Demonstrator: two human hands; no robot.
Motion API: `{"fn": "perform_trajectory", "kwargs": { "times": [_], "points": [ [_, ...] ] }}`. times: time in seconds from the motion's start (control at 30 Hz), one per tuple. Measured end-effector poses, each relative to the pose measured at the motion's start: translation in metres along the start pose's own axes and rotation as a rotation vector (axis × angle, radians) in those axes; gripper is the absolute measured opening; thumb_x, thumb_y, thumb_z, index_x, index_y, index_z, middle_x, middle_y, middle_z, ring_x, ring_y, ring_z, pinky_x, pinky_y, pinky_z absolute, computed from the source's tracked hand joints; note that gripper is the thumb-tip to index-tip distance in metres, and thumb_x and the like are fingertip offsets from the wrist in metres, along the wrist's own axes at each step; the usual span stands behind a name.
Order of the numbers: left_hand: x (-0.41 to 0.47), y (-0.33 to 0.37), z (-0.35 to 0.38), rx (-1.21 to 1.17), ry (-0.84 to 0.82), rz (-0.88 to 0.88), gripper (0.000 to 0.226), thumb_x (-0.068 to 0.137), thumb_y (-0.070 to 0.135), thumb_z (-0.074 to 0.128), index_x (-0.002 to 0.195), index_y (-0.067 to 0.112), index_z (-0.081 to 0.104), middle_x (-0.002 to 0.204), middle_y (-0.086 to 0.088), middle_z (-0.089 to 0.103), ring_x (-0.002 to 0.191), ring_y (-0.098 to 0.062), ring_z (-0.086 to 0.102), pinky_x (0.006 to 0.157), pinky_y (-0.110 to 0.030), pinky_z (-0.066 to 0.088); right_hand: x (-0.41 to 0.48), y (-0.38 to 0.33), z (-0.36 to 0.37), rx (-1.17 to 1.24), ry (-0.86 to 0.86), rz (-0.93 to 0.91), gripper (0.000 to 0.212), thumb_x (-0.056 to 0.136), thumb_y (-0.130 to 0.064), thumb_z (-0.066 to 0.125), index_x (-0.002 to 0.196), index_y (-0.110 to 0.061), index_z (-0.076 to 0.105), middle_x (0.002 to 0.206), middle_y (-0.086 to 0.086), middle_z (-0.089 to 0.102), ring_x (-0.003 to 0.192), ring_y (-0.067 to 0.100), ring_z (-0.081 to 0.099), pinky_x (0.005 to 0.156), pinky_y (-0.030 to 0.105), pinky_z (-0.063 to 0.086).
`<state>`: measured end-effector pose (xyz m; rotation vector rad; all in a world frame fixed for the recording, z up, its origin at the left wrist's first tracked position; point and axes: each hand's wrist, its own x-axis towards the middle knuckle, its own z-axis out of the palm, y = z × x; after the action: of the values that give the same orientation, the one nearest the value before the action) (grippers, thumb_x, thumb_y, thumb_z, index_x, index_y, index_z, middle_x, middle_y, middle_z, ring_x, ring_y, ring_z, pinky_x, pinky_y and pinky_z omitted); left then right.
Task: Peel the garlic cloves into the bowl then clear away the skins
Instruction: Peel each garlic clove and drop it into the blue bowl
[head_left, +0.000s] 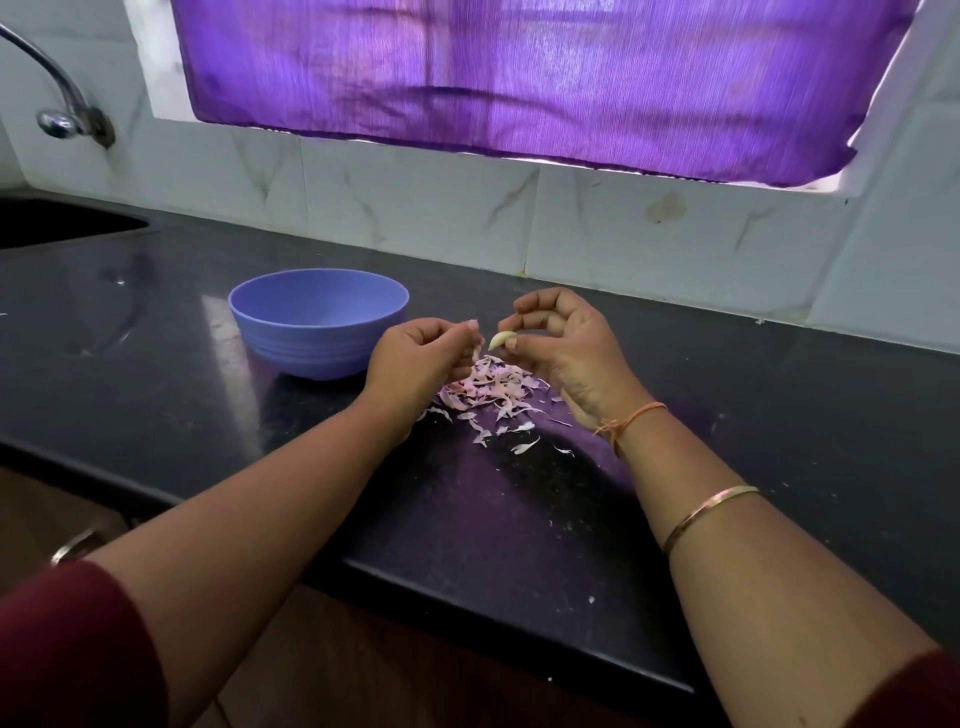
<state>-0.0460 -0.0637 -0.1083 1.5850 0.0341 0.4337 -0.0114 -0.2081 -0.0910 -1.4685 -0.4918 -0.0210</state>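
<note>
Pinching a pale garlic clove (501, 340) between thumb and fingertip, the right grip (566, 345) hangs above the black table (779, 415), its fingers curled and its palm turned toward the left. The clove juts out of that grip toward the left grip (415, 361), and I see a narrow gap between the 2. The left grip is clenched as well, knuckles up. At its fingertips I make out a pinkish scrap of skin (474, 325), held just beside the clove's tip. I read that as a pinch, though the scrap is tiny on my feed.

Directly beneath both grips lies the heap of skins (493, 389), pink and white flakes on the table. A few stray flakes trail from it on the near side, between the 2 wrists.

The bowl (318, 322), lavender-blue, stands on the table just beyond the left grip and to its outer side. That grip's knuckles hide part of the bowl's near wall. I see only the far inner wall, so I cannot tell what lies at the bottom.

Behind the right grip, 1 orange thread (629, 415) circles the wrist, and 1 thin metal bangle (711, 512) sits farther up the forearm. Well beyond both grips hangs a purple curtain (519, 78). Far out past the left grip are a tap (57, 111) and a dark sink (62, 223).
</note>
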Motion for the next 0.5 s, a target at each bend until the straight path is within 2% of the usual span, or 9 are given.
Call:
{"fn": "perform_trajectory", "kwargs": {
  "times": [0.13, 0.27, 0.37, 0.5],
  "points": [
    [0.002, -0.003, -0.001, 0.095, 0.038, 0.002, 0.018, 0.085, 0.021, 0.067, 0.072, 0.010, 0.070, 0.080, -0.019, 0.069, 0.072, -0.018, 0.061, 0.079, -0.038, 0.056, 0.000, -0.001, 0.001, -0.014, 0.034, 0.008, 0.027, 0.076, 0.015, 0.063, 0.091, -0.006, 0.056, 0.081, 0.011, 0.064, 0.072, 0.024, 0.064, 0.075, 0.036, 0.058],
    [0.003, -0.005, 0.000, 0.179, 0.046, 0.026, 0.010, 0.083, 0.018, 0.070, 0.079, 0.009, 0.070, 0.079, -0.012, 0.070, 0.070, -0.017, 0.062, 0.072, -0.034, 0.056, -0.001, -0.004, 0.003, -0.083, 0.113, -0.037, 0.016, 0.078, 0.011, 0.065, 0.085, -0.004, 0.062, 0.076, 0.012, 0.064, 0.060, 0.014, 0.063, 0.062, 0.023, 0.056],
    [0.005, -0.008, -0.001, 0.147, 0.035, 0.033, 0.013, 0.084, 0.006, 0.067, 0.096, 0.008, 0.067, 0.084, -0.009, 0.069, 0.076, -0.020, 0.065, 0.071, -0.033, 0.058, -0.002, -0.008, 0.010, -0.114, 0.133, -0.081, 0.012, 0.079, 0.009, 0.065, 0.082, -0.003, 0.064, 0.073, 0.012, 0.064, 0.058, 0.011, 0.062, 0.063, 0.021, 0.056],
    [0.008, -0.009, -0.001, 0.182, 0.043, 0.025, 0.011, 0.088, 0.005, 0.061, 0.094, 0.010, 0.068, 0.084, -0.006, 0.069, 0.068, -0.014, 0.060, 0.064, -0.025, 0.054, 0.004, -0.015, 0.026, -0.104, 0.136, -0.105, 0.012, 0.079, 0.008, 0.065, 0.080, -0.004, 0.065, 0.072, 0.011, 0.065, 0.060, 0.014, 0.063, 0.069, 0.025, 0.057]
  ]
}}
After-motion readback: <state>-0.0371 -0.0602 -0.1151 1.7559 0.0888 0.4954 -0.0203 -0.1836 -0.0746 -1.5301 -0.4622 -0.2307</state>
